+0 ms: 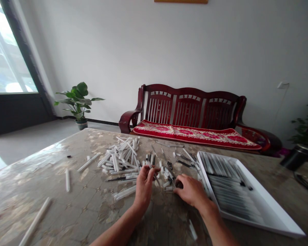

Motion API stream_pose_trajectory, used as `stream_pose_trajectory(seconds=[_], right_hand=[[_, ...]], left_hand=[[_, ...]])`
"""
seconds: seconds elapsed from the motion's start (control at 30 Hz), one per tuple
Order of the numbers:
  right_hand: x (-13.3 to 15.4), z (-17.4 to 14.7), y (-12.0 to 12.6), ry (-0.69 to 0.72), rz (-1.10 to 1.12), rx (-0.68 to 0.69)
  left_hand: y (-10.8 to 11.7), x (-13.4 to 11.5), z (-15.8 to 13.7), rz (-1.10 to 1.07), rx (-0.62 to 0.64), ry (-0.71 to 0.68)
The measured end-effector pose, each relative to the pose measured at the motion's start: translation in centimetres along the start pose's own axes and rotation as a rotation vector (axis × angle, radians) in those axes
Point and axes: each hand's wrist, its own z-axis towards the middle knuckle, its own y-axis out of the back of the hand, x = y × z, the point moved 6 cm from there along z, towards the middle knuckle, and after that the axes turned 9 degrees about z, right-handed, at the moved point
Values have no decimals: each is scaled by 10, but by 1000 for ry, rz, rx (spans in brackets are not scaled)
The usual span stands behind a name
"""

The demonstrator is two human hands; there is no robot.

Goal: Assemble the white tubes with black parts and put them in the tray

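Observation:
My left hand [144, 182] is closed with thumb and fingers pinched on a slim pen part that slants down to the right. My right hand [191, 191] is just to the right, fingers curled together low over the table; what they hold, if anything, I cannot make out. Beyond my left hand lies a heap of white pen barrels [120, 155]. Small clear caps [166, 173] and dark thin pieces lie between and beyond the hands. Right of my right hand stands a white box [274, 210] holding rows of clear, dark-tipped pens [233, 191].
The stone-patterned table [84, 218] carries loose white tubes [67, 180] at the left. A black cylindrical container [296, 159] stands at the right edge. Past the table are a dark red wooden bench [188, 109] with a red cover and a potted plant [78, 102].

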Motion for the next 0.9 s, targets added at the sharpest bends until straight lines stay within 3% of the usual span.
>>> stream_pose_trajectory(seconds=[0.17, 0.3, 0.57, 0.9], right_hand=[[-2, 3, -2, 11, -5, -75], [0, 8, -3, 42, 145, -189], [22, 3, -8, 251, 320, -287], [17, 1, -6, 280, 289, -396]], left_hand=[[-3, 18, 3, -288, -15, 188], [-4, 27, 4, -429, -30, 274], [-7, 29, 2, -554, -36, 328], [-9, 31, -1, -581, -40, 355]])
